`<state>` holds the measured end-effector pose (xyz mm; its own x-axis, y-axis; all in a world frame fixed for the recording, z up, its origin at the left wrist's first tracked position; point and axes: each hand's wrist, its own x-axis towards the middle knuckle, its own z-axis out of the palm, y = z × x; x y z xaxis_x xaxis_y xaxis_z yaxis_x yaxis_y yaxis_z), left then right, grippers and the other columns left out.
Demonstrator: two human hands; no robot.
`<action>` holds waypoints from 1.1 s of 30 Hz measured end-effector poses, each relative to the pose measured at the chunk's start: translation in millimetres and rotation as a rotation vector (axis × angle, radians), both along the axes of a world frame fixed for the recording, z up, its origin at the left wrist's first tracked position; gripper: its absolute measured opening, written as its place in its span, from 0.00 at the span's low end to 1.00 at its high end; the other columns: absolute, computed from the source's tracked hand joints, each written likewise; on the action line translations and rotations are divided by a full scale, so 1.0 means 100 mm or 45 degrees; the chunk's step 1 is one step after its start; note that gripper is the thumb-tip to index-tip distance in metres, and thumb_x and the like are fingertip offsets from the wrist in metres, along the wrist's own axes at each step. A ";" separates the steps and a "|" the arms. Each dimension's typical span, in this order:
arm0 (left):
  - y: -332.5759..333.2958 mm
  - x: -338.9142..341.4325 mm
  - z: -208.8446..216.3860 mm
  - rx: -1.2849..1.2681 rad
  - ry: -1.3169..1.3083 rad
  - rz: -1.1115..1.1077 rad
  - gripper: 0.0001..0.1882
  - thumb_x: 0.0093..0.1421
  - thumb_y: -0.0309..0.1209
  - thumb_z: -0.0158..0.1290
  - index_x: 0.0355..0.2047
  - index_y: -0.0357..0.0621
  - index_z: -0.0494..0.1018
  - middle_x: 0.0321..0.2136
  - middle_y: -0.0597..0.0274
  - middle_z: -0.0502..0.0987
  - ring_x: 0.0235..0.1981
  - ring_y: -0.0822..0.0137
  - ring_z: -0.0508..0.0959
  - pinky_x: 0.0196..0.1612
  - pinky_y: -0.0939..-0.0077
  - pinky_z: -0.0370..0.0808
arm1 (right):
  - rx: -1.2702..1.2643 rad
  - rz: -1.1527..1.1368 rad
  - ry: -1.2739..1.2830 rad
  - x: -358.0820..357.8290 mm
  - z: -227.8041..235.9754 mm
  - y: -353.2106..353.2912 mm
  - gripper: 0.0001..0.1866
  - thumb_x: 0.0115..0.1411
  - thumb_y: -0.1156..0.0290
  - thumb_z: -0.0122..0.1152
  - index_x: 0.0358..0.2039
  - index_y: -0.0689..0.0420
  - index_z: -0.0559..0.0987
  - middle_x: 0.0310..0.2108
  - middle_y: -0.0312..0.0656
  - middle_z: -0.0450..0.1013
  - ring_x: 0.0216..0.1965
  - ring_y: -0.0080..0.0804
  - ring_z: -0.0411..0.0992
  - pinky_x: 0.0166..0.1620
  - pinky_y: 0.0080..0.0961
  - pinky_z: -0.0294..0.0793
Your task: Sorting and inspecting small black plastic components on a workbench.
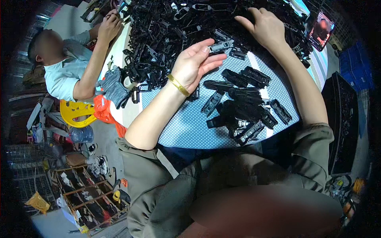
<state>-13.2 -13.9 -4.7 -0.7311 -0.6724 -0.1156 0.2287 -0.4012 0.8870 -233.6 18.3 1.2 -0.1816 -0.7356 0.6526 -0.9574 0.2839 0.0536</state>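
Note:
My left hand [191,63], with a gold bracelet at the wrist, is turned palm up over the table. Between its thumb and fingers it pinches a small elongated black-and-silver plastic part [220,46]. At the upper right, my right hand [266,28] reaches over a big heap of black plastic parts [158,29]. Its thumb and forefinger stand apart with nothing visible between them; the other fingers are partly hidden. Nearer to me lies a smaller loose pile of similar black parts [244,95] on the blue dotted tabletop [178,127].
A phone [320,31] stands at the far right edge. On the left, a co-worker [65,67] leans at the table. Grey gloves [115,87], a tape roll [129,82] and a red plastic bag [104,110] sit along the left edge, above a yellow stool [75,113].

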 end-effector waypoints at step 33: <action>0.00 0.06 0.07 -0.278 0.044 0.156 0.22 0.52 0.22 0.51 0.48 0.34 0.62 0.30 0.61 0.74 0.28 0.75 0.74 0.35 0.86 0.73 | 0.247 1.158 -1.694 0.54 0.00 0.26 0.15 0.51 0.70 0.58 0.39 0.61 0.73 0.39 0.40 0.70 0.40 0.26 0.69 0.44 0.21 0.68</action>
<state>-6.7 -14.3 2.6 -0.6436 -0.7625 0.0656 0.2956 -0.1686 0.9403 -179.8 44.0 0.7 0.0061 -0.9576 0.2879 -0.1920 -0.2837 -0.9395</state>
